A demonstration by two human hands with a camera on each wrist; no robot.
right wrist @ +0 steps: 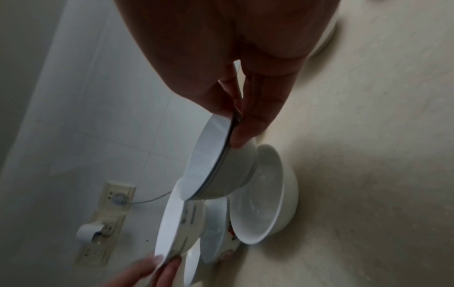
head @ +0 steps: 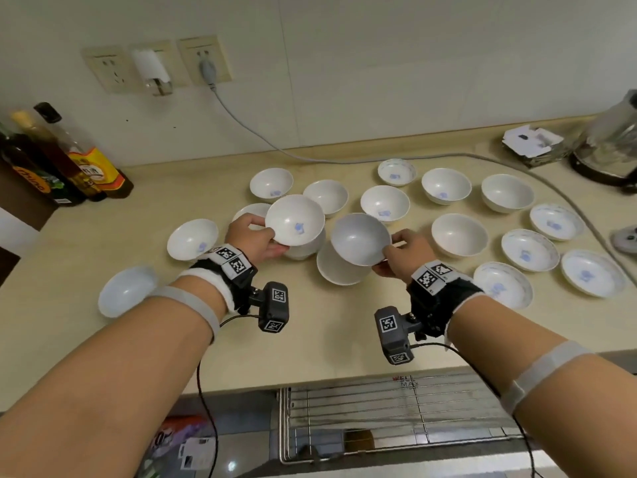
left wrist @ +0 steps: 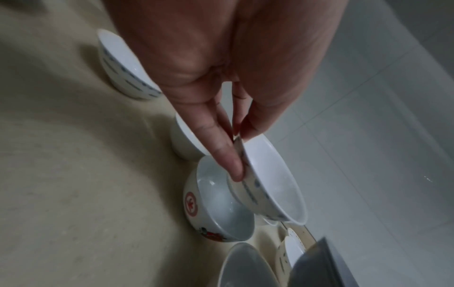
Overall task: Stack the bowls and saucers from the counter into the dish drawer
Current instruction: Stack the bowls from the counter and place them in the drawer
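My left hand (head: 267,239) pinches the rim of a white bowl with blue marks (head: 294,219) (left wrist: 267,180), lifted above a red-patterned bowl (left wrist: 216,205) on the counter. My right hand (head: 387,251) pinches the rim of a plain white bowl (head: 360,239) (right wrist: 218,165), raised and tilted over another white bowl (head: 336,272) (right wrist: 263,196). Several more white bowls (head: 384,203) and blue-patterned saucers (head: 529,250) stand spread across the beige counter (head: 103,236). The open dish drawer with its wire rack (head: 379,419) lies below the counter's front edge.
Bottles (head: 65,160) stand at the back left. A grey cable (head: 344,160) runs from the wall socket along the back to a kettle (head: 610,146) at the right. A small white box (head: 531,141) sits beside it. An upturned saucer (head: 127,291) lies front left.
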